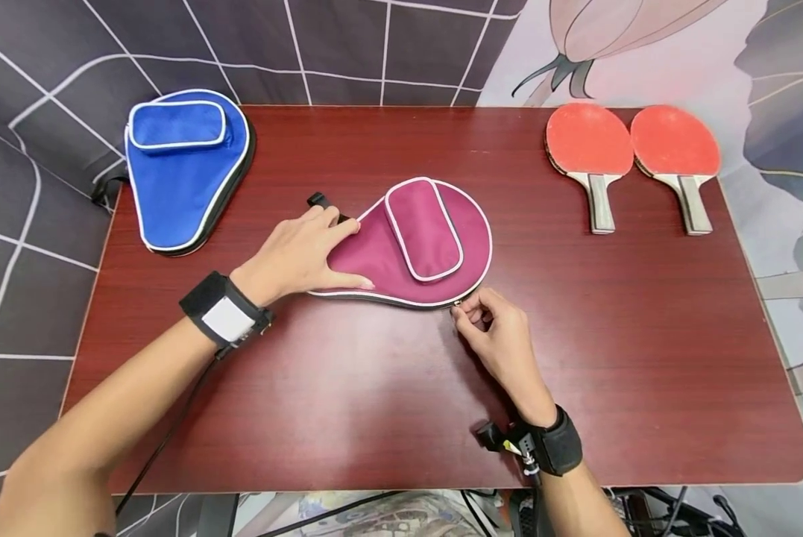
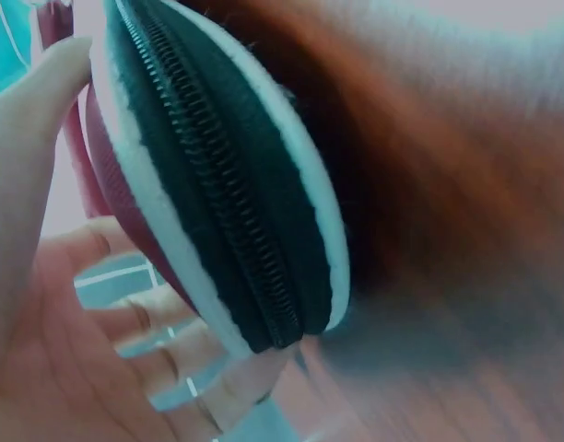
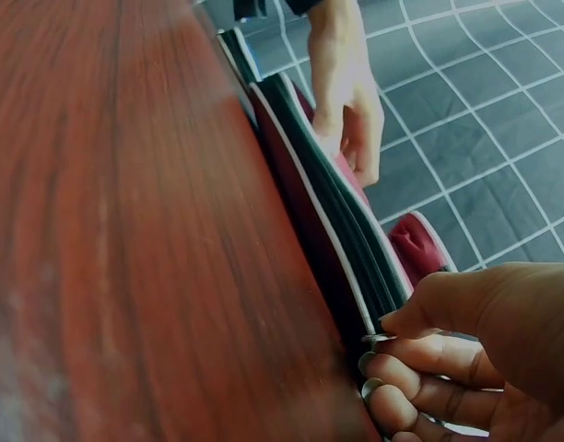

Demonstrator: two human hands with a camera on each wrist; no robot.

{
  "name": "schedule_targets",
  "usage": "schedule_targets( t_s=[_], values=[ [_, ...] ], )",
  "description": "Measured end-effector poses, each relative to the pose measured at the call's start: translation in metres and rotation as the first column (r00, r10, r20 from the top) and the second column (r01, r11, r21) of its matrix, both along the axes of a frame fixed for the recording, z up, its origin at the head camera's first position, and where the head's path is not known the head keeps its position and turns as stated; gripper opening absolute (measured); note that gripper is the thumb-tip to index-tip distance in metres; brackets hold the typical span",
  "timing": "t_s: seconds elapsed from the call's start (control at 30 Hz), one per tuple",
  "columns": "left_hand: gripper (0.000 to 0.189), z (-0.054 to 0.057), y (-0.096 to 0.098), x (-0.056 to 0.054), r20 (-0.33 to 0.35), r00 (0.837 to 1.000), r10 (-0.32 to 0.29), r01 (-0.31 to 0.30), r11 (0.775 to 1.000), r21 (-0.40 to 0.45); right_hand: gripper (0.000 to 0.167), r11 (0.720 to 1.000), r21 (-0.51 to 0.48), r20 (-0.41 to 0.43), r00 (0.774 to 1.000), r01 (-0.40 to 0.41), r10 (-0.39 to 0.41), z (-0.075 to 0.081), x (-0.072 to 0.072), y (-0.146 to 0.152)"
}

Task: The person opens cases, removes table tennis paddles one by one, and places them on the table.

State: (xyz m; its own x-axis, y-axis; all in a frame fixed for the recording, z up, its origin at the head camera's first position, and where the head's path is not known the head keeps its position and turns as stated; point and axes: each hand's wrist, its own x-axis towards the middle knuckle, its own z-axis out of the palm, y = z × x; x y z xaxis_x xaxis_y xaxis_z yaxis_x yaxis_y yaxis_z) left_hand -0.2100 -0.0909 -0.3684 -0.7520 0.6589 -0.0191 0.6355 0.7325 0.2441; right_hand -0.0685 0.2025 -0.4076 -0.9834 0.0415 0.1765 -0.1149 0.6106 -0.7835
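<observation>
A magenta table tennis paddle case (image 1: 381, 257) with white piping and a raised pocket lies flat on the table. My left hand (image 1: 300, 250) presses down on its narrow end, thumb and fingers spread across the fabric. At the near edge of the wide end, my right hand (image 1: 498, 335) pinches the zipper pull (image 3: 374, 338) between thumb and index finger. In the left wrist view the zipper (image 2: 208, 166) shows its teeth closed along the dark side band. A short black strap (image 1: 318, 200) sticks out beyond the left fingers.
A blue paddle case (image 1: 180, 186) lies at the back left of the dark red wooden table (image 1: 643, 358). Two red paddles (image 1: 589, 138) rest side by side at the back right, handles toward me. Grey tiled-pattern covering (image 1: 334, 45) rises behind the table. Cables trail from both wristbands.
</observation>
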Motion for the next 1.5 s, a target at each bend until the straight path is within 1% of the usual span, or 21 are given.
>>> schedule_targets(
  t_s=[0.1, 0.17, 0.2, 0.27, 0.33, 0.37, 0.4, 0.43, 0.5, 0.57, 0.6, 0.63, 0.7, 0.73, 0.83, 0.93, 1.03, 1.17, 1.3, 1.4, 1.5],
  values=[
    [0.095, 0.003, 0.003, 0.009, -0.016, 1.000, 0.010, -0.010, 1.000, -0.026, 0.015, 1.000, 0.005, -0.001, 1.000, 0.000, 0.000, 0.000, 0.000, 0.001],
    [0.094, 0.010, 0.003, 0.011, -0.017, 1.000, -0.002, 0.001, 0.998, -0.058, 0.014, 1.000, 0.004, 0.000, 1.000, 0.001, -0.001, 0.000, 0.000, 0.001],
    [0.093, 0.015, 0.004, 0.011, -0.029, 0.999, -0.014, 0.012, 0.997, -0.072, 0.014, 1.000, 0.004, 0.001, 1.000, 0.001, -0.001, 0.000, 0.000, 0.001],
    [0.091, 0.028, 0.005, 0.005, -0.076, 0.996, -0.053, 0.048, 0.997, -0.062, 0.015, 1.000, 0.006, 0.003, 1.000, -0.002, 0.002, 0.000, 0.000, 0.001],
    [0.090, 0.041, 0.010, -0.007, -0.126, 0.985, -0.120, 0.121, 0.993, -0.001, 0.014, 1.000, 0.007, 0.003, 1.000, -0.009, 0.009, 0.000, 0.000, 0.001],
    [0.090, 0.044, 0.015, -0.014, -0.153, 0.975, -0.160, 0.167, 0.985, 0.037, 0.014, 1.000, 0.008, 0.003, 1.000, -0.012, 0.012, 0.000, 0.000, 0.002],
    [0.092, 0.045, 0.021, -0.021, -0.180, 0.962, -0.204, 0.221, 0.972, 0.077, 0.015, 1.000, 0.007, 0.002, 1.000, -0.015, 0.015, 0.000, 0.001, 0.002],
    [0.094, 0.045, 0.028, -0.028, -0.196, 0.947, -0.256, 0.281, 0.953, 0.116, 0.015, 1.000, 0.009, -0.001, 1.000, -0.017, 0.017, 0.000, 0.001, 0.002],
    [0.097, 0.037, 0.043, -0.039, -0.190, 0.914, -0.358, 0.388, 0.909, 0.154, 0.015, 1.000, 0.012, -0.009, 1.000, -0.016, 0.017, -0.001, 0.002, 0.003],
    [0.096, 0.024, 0.056, -0.047, -0.153, 0.882, -0.445, 0.466, 0.871, 0.154, 0.016, 1.000, 0.012, -0.006, 1.000, -0.021, 0.021, -0.003, 0.003, 0.003],
    [0.095, 0.018, 0.062, -0.049, -0.131, 0.871, -0.474, 0.490, 0.859, 0.152, 0.016, 1.000, 0.012, -0.004, 1.000, -0.026, 0.026, -0.004, 0.003, 0.002],
    [0.094, 0.013, 0.065, -0.051, -0.108, 0.863, -0.494, 0.506, 0.849, 0.151, 0.016, 0.999, 0.014, 0.000, 1.000, -0.031, 0.031, -0.005, 0.003, 0.001],
    [0.090, 0.005, 0.070, -0.052, -0.070, 0.859, -0.506, 0.511, 0.847, 0.148, 0.015, 0.999, 0.006, 0.006, 0.999, -0.040, 0.040, -0.006, 0.003, 0.000],
    [0.089, 0.003, 0.072, -0.053, -0.061, 0.861, -0.505, 0.508, 0.848, 0.151, 0.015, 0.999, 0.002, 0.008, 0.999, -0.043, 0.043, -0.006, 0.003, 0.000],
    [0.085, 0.000, 0.074, -0.055, -0.054, 0.881, -0.471, 0.473, 0.867, 0.157, 0.015, 0.999, 0.001, -0.001, 0.999, -0.041, 0.041, -0.005, 0.001, 0.000],
    [0.084, 0.003, 0.078, -0.054, -0.049, 0.898, -0.438, 0.440, 0.887, 0.141, 0.015, 0.999, 0.009, -0.016, 0.999, -0.034, 0.034, -0.004, 0.001, 0.001],
    [0.084, 0.008, 0.082, -0.052, -0.046, 0.916, -0.399, 0.401, 0.910, 0.107, 0.016, 0.999, 0.021, -0.021, 0.999, -0.035, 0.036, -0.002, 0.000, 0.001],
    [0.088, 0.012, 0.086, -0.045, -0.046, 0.945, -0.324, 0.326, 0.943, 0.062, 0.017, 0.999, 0.021, -0.013, 0.999, -0.045, 0.046, -0.001, 0.000, -0.002],
    [0.090, 0.013, 0.091, -0.038, -0.036, 0.972, -0.232, 0.232, 0.973, 0.013, 0.016, 0.999, 0.019, -0.018, 0.999, -0.046, 0.047, -0.001, 0.000, -0.004],
    [0.090, 0.013, 0.093, -0.034, -0.035, 0.984, -0.173, 0.172, 0.985, -0.027, 0.015, 0.999, 0.015, -0.029, 0.999, -0.045, 0.045, -0.002, 0.000, -0.006],
    [0.090, 0.015, 0.094, -0.031, -0.040, 0.991, -0.129, 0.126, 0.990, -0.055, 0.015, 0.999, 0.012, -0.043, 0.998, -0.052, 0.053, -0.002, -0.001, -0.009]
  ],
)
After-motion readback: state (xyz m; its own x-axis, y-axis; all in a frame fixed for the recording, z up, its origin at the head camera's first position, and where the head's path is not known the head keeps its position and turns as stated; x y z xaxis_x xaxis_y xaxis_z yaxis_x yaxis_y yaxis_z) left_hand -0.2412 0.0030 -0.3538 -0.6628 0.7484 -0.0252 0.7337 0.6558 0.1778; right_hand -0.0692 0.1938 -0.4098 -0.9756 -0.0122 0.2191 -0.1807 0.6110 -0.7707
